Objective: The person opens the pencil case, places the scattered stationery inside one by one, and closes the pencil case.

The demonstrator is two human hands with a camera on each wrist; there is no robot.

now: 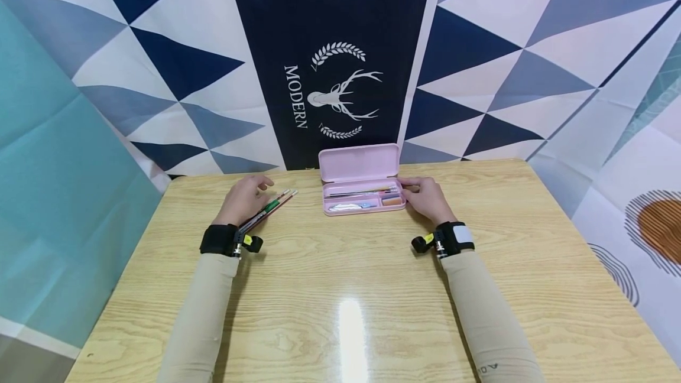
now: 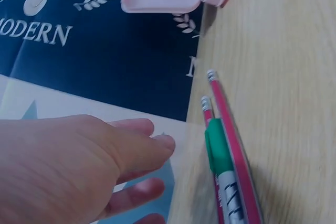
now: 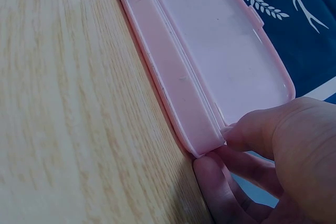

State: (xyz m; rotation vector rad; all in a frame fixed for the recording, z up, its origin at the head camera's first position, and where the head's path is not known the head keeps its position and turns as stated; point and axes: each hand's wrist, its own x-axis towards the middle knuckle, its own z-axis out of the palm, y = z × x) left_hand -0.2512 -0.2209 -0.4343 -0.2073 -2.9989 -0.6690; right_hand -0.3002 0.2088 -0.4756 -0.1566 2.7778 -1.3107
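A pink pencil case point(image 1: 359, 162) stands at the back of the table with its lid up. My right hand point(image 1: 425, 198) grips its right end; in the right wrist view the thumb point(image 3: 247, 132) is at the rim and other fingers press the outer wall. In the case lie several slim sticks like pencils point(image 1: 353, 194), a pale blue-and-white item point(image 1: 351, 206) and an eraser-like block point(image 1: 391, 201). My left hand point(image 1: 246, 200) hovers relaxed, holding nothing, beside two red pencils point(image 2: 233, 140) and a green-capped marker point(image 2: 219, 148) on the table.
The light wooden table point(image 1: 330, 270) ends at the back against a cloth point(image 1: 213, 75) with triangles and a deer print. Teal cloth point(image 1: 64, 194) hangs at the left, patterned white cloth point(image 1: 612, 205) at the right.
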